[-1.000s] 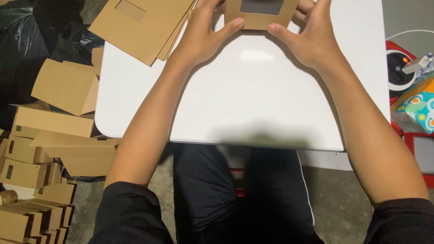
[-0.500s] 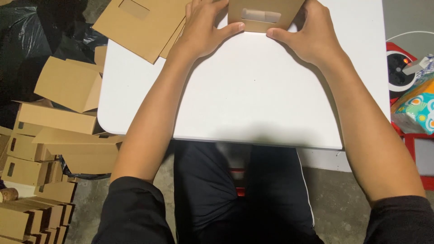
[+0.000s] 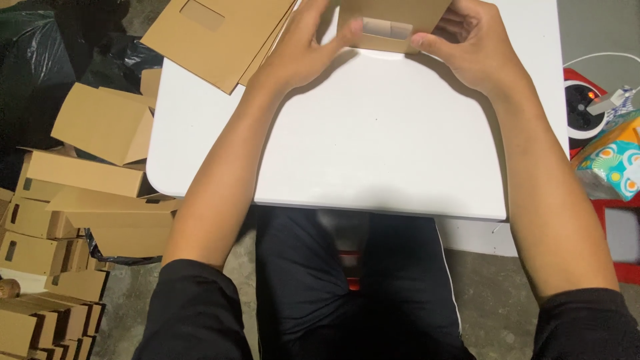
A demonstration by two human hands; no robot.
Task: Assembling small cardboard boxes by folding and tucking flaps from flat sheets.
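Head view: looking down on a white table [image 3: 373,153] with both forearms reaching to its far edge.
Far left, floor: many folded brown cartons [image 3: 73,200] lie in a loose pile beside the table, next to a black plastic bag [image 3: 40,60].
Left on table: a stack of flat cardboard sheets [image 3: 220,37] with a window cut-out, hanging partly over the far-left corner.
Left hand [image 3: 303,50]: fingers closed on the left end of the small cardboard box [image 3: 393,23], thumb on the near face.
Box: held at the far middle of the table, partly cut by the top of the picture; its long axis runs left to right, and a rectangular window faces the person.
Right hand [image 3: 477,47]: fingers clamped on the right end of the same box, thumb tip at its near lower edge.
Relation: the box sits between both hands, equally near to each.
Far right: a colourful tissue pack [image 3: 613,167] and a round black device [image 3: 583,107], off the table.
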